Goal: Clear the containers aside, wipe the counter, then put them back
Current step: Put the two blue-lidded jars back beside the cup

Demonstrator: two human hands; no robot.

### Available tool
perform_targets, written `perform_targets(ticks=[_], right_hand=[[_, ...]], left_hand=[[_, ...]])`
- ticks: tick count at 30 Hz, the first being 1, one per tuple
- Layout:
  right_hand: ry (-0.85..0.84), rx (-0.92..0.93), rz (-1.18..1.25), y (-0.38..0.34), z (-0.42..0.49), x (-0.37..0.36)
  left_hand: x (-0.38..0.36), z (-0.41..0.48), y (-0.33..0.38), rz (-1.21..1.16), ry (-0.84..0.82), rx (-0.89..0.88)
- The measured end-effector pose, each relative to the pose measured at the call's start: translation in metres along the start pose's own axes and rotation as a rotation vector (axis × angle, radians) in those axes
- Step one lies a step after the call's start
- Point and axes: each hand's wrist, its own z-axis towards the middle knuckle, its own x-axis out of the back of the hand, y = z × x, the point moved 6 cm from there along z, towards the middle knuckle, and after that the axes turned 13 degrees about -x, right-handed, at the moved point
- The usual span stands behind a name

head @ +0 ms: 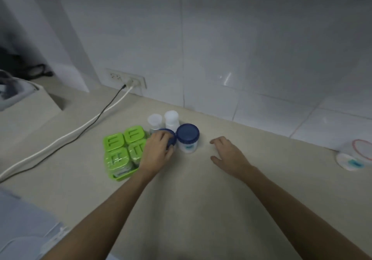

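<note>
Head view has the containers bunched up around 11 o'clock on the counter (201, 189), close to the wall. The left hand (158, 152) is curled over the lid of one blue-lidded jar (170, 139), fingers wrapped round the rim. Looks like a grip, can't say how firm. The right hand (227, 155) is open and holding nothing, palm down low over the counter at about 1 o'clock; can't tell if it's touching.

My guess on handling: these are small plastic jars, light and stiff, smooth sides so a bit slippery. Grabbing by the lid is fine if it's screwed down, otherwise go round the body.

The second jar (188, 138) sits just right of the held one, white body, dark blue lid, small teal label. Two white bottles (171, 118) stand behind at 12 o'clock. The green tubs (122, 147) are four lime snap-lid boxes packed into a matching tray at 9 o'clock of the left hand. I'd lift that tray as one piece. A clear tub (354, 155) sits well apart at 3 o'clock.
</note>
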Motion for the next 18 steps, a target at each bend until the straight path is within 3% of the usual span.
perform_targets(ticks=[3, 8, 12, 18], right_hand=[[-0.003, -0.022, 0.043, -0.038, 0.027, -0.005], [0.010, -0.216, 0.225, -0.061, 0.055, -0.025], [-0.002, -0.133, 0.108, -0.072, 0.065, -0.042], [0.012, -0.105, 0.176, -0.063, 0.077, -0.048]], left_hand=[[0.003, -0.003, -0.027, -0.021, -0.028, 0.136], [-0.007, 0.000, -0.044, -0.095, -0.072, 0.201], [-0.011, -0.003, -0.052, -0.096, -0.049, 0.234], [-0.016, -0.002, -0.055, -0.167, -0.034, 0.253]])
